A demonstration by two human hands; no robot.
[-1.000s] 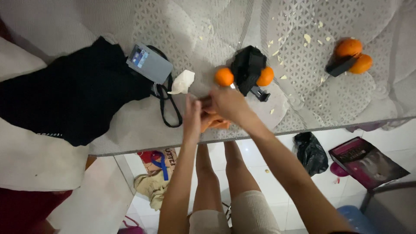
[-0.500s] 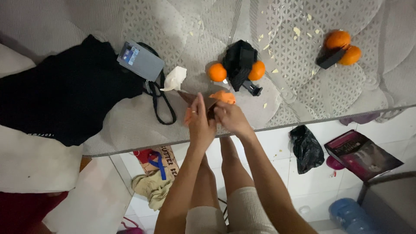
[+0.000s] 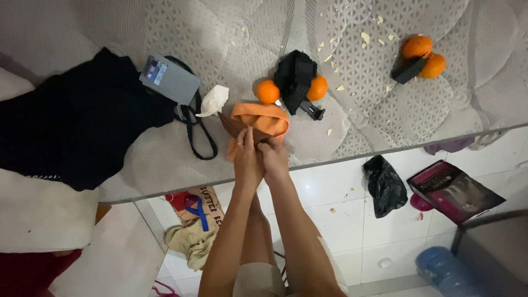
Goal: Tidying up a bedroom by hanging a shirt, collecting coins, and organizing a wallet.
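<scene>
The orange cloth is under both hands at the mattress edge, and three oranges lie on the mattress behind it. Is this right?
Not quite: the head view shows four oranges, two beside the black object and two far right. The orange cloth is indeed under both hands at the mattress edge.

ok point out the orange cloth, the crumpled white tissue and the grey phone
orange cloth [image 3: 263, 116], head view, on its top fold
crumpled white tissue [image 3: 214, 100], head view, its middle
grey phone [image 3: 170, 80], head view, middle of its back

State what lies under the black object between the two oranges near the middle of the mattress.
The black object rests on the grey patterned mattress, with an orange on one side and another orange on the other. Whatever lies directly beneath it is covered and cannot be seen.
</scene>
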